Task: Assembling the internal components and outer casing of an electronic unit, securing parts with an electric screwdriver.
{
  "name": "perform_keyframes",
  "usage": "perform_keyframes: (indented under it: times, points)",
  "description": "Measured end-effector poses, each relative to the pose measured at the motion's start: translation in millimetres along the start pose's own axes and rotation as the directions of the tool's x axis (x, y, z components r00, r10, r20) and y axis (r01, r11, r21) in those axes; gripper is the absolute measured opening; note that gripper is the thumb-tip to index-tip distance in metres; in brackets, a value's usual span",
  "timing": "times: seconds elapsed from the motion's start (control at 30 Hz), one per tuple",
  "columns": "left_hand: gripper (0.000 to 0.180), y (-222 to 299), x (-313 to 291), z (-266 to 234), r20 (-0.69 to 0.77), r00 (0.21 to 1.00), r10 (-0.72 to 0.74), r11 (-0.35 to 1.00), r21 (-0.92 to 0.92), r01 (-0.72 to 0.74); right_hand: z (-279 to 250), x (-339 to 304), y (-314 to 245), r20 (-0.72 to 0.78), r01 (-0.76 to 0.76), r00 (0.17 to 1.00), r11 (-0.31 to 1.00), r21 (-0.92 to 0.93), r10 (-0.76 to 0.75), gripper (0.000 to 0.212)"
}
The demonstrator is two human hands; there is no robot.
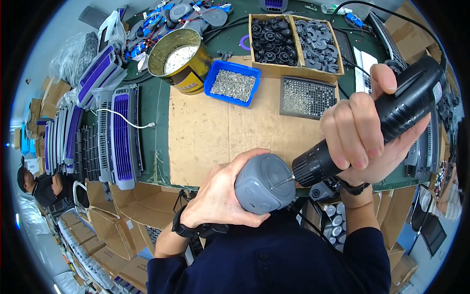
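My left hand [222, 191] is wrapped round a rounded grey plastic housing [260, 185], held up over the near edge of the cardboard sheet. In my right hand [360, 130] is a black electric screwdriver [406, 105], tilted down toward the left. Its thin metal bit [282, 183] reaches across the right side of the housing; whether a screw sits at its tip is too small to tell. Beyond my hands stand a blue tray [211, 81] of small silver screws and a grey perforated tray [320, 100] with more screws. The housing's underside is hidden.
A cardboard sheet [205, 132] covers the green bench [155, 147]. Farther back are a yellow can [196, 73] and a divided cardboard box [293, 70] of black and grey parts. Purple-and-grey units [125, 137] stand at left. The screwdriver's black cable [411, 17] arcs over the right side.
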State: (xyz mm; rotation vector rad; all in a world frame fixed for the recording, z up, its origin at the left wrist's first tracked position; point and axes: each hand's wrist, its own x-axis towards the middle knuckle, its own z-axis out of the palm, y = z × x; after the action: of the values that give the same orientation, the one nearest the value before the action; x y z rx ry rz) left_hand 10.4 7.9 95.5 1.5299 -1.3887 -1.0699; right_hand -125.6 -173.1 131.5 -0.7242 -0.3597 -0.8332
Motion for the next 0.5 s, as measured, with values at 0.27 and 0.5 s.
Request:
perform_keyframes:
  times: [0.27,0.5]
  points:
    - [0.089,0,3,0,0.016,1.0,-0.006,1.0,-0.007,0.006,-4,3,8,0.094,0.013,0.995,0.996,0.088,-0.021,0.047]
    - [0.091,13,-12,-25,-0.091,0.995,-0.037,0.999,0.019,0.038,-7,10,-40,0.008,0.127,0.992,0.988,-0.088,-0.126,0.051]
